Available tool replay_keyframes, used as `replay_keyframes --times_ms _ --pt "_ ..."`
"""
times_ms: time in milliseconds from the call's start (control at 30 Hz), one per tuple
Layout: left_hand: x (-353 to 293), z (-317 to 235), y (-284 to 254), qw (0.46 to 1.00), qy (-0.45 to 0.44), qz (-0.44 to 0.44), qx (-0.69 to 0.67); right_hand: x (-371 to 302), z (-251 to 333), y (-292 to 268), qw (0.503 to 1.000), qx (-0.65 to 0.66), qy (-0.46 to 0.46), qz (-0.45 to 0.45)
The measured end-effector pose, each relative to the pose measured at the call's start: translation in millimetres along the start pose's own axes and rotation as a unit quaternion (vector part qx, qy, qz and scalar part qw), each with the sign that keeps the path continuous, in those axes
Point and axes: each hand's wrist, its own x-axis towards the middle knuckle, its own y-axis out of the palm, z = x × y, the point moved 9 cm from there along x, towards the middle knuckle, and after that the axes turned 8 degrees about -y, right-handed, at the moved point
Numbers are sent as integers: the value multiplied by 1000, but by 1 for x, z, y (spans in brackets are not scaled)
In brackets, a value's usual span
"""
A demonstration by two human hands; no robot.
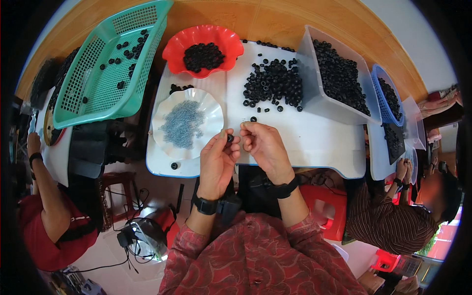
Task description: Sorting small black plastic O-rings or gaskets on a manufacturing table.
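Note:
Over the table's front edge, my left hand (pixel 219 160) pinches a small black ring-shaped part (pixel 229 138) between thumb and fingers. Close on its right, my right hand (pixel 265 147) has thumb and forefinger pressed together; whatever they hold is too small to make out. Left of my hands stands a white wavy-rimmed plate (pixel 215 109) with a heap of tiny grey-blue pieces (pixel 182 123). Beyond my right hand lies a loose pile of black parts (pixel 274 82). A single black part (pixel 253 119) rests just past my fingertips, another (pixel 174 165) near the front left edge.
Behind the plate sits a red bowl (pixel 169 49) of black parts. A green basket (pixel 96 110) stands far left, a clear bin (pixel 314 96) of black parts at right, beside a blue basket (pixel 393 115). People work at both sides; a red stool (pixel 334 201) stands below the table.

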Motion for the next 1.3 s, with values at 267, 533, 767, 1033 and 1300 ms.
replay_keyframes --times_ms 267,533,767,1033,1300 --pt "12 7 2 999 -13 23 -28 -9 -7 -11 1000 18 6 -23" --pt "12 13 7 999 -19 26 -42 -18 -7 -11 1000 6 5 -7" --pt "8 12 12 999 18 26 10 -21 -7 -17 1000 -8 -17 -10" --pt "-7 -6 17 990 96 1 104 -24 -8 -5 1000 10 -14 15" --pt "-12 -6 10 974 124 0 188 -33 3 -2 982 -175 -76 -7"
